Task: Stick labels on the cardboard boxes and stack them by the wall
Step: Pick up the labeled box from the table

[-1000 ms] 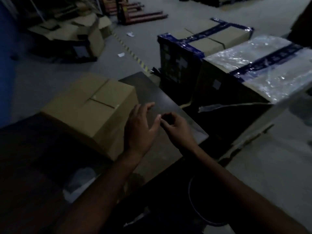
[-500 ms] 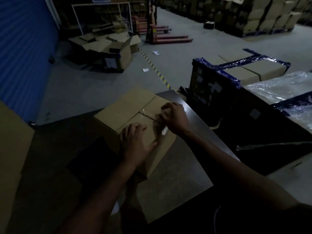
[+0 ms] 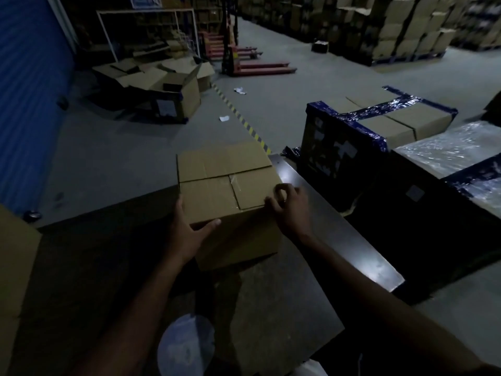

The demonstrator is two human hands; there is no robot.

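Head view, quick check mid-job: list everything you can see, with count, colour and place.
box: one, brown, closed, on the table in front of the person.
table: one, dark, under the box.
second box: one, brown, partly seen at the left edge.
wrapped pallets: two, blue tape and clear film, right of the table.
open boxes: a heap, brown, on the floor by the blue wall.
pallet jack: one, red, behind on the floor.
stacked boxes: many, brown, far right.
white disc: one, near bottom edge; cannot tell what.
left hand: grips the box's near left corner.
right hand: fingers curled at the box's right top edge.
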